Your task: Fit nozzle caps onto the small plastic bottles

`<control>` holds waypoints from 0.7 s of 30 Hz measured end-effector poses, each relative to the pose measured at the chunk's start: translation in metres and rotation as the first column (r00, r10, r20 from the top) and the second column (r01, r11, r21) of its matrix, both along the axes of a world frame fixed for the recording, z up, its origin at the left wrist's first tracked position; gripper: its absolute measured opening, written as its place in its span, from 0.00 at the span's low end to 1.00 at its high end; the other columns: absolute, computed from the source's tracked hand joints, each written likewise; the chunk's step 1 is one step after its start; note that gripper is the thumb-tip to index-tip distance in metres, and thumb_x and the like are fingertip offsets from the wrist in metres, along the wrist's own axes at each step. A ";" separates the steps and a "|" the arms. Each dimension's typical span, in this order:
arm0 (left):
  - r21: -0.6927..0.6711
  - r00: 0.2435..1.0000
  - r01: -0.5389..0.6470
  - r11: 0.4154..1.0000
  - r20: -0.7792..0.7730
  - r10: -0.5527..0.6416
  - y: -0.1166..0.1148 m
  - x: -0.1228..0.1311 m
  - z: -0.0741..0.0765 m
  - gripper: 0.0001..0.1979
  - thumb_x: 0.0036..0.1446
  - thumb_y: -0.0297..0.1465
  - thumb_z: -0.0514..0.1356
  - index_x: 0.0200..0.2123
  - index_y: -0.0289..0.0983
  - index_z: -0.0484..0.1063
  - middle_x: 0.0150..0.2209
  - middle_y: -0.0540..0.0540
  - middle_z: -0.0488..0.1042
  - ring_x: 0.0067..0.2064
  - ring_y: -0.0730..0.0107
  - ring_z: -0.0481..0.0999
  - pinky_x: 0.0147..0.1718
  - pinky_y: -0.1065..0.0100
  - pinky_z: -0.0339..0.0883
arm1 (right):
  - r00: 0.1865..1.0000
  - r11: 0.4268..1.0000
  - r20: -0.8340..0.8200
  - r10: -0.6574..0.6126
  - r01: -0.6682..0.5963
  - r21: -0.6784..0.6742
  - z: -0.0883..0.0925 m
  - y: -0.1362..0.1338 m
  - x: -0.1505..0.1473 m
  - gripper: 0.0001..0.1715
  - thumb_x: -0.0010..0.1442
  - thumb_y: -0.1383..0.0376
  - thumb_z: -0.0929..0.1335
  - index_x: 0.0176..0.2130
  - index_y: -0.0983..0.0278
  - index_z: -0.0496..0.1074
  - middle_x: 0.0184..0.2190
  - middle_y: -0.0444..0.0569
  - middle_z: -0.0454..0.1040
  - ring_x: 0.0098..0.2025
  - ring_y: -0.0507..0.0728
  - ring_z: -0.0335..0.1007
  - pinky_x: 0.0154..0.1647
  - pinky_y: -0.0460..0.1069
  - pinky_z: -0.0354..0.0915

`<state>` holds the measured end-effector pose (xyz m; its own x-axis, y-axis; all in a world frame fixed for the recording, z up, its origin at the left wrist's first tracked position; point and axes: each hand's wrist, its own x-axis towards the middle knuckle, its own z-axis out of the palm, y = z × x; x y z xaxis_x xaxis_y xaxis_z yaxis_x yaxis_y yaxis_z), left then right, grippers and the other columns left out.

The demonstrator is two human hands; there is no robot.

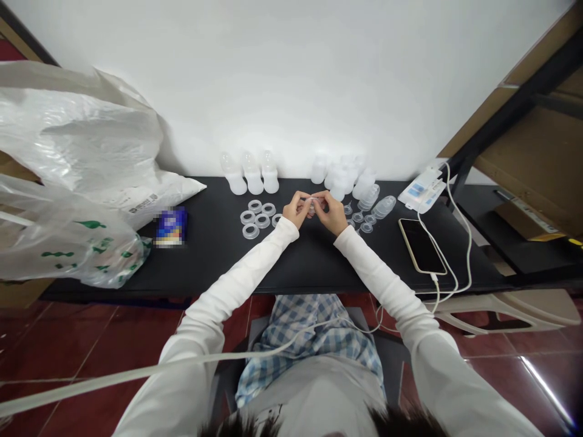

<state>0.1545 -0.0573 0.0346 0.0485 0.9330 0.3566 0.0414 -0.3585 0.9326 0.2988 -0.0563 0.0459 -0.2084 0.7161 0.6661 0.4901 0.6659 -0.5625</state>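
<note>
Over the black table [209, 261], my left hand [297, 209] and my right hand [331, 212] meet, fingertips pinched on a translucent baby bottle ring [312, 201]. Fingers hide most of it, so whether a nipple sits inside cannot be seen. Several similar loose rings [262, 220] lie left of my left hand. Right of my right hand are several clear nipples [366, 227] and clear domed covers [384, 207]. Behind them stands a cluster of white bottle bodies [347, 173]. Three bottles with domed covers [252, 176] stand upright at the back left.
A large white plastic bag [86, 139] and a blue packet [172, 227] take up the left side. On the right are a phone [421, 246] on a white cable [464, 237] and a white-blue package [423, 189]. A wall rises behind the table.
</note>
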 end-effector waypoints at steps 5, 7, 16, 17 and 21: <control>0.032 0.995 -0.066 0.997 -0.076 0.068 -0.001 0.001 0.000 0.12 0.61 0.42 0.60 0.38 0.40 0.68 0.24 0.55 0.76 0.22 0.76 0.77 0.23 0.76 0.71 | 1.000 1.000 -0.019 -0.014 0.013 -0.015 -0.004 0.004 -0.003 0.15 0.66 0.52 0.63 0.38 0.61 0.66 0.28 0.44 0.69 0.30 0.53 0.64 0.34 0.49 0.65; 0.019 0.996 -0.066 0.998 -0.067 0.067 -0.001 0.001 0.000 0.12 0.60 0.42 0.61 0.38 0.40 0.68 0.25 0.55 0.76 0.23 0.76 0.77 0.24 0.76 0.71 | 0.999 0.999 -0.046 0.017 -0.019 -0.042 -0.005 0.005 -0.003 0.16 0.66 0.51 0.63 0.39 0.61 0.66 0.29 0.45 0.70 0.30 0.53 0.65 0.35 0.50 0.65; -0.064 0.997 -0.039 0.997 0.065 0.043 0.006 0.002 -0.007 0.15 0.54 0.39 0.67 0.40 0.39 0.70 0.28 0.52 0.77 0.27 0.75 0.78 0.31 0.72 0.74 | 0.978 0.972 -0.161 0.133 -0.161 -0.172 0.001 0.003 0.006 0.22 0.65 0.46 0.63 0.46 0.60 0.70 0.36 0.49 0.74 0.37 0.55 0.72 0.40 0.52 0.70; -0.072 0.997 -0.030 0.997 0.075 0.035 0.006 0.003 -0.008 0.15 0.53 0.39 0.67 0.40 0.39 0.69 0.28 0.52 0.77 0.27 0.74 0.78 0.32 0.72 0.74 | 0.978 0.971 -0.160 0.135 -0.163 -0.177 0.001 0.004 0.007 0.22 0.65 0.47 0.63 0.46 0.60 0.70 0.36 0.48 0.74 0.36 0.55 0.72 0.40 0.52 0.70; -0.080 0.998 -0.025 0.997 0.057 0.029 0.008 0.004 -0.010 0.14 0.53 0.35 0.67 0.39 0.39 0.67 0.28 0.53 0.76 0.26 0.75 0.77 0.31 0.72 0.73 | 0.983 0.975 -0.146 0.110 -0.135 -0.177 -0.003 0.007 0.007 0.17 0.63 0.51 0.65 0.44 0.61 0.70 0.34 0.47 0.72 0.34 0.54 0.69 0.37 0.51 0.68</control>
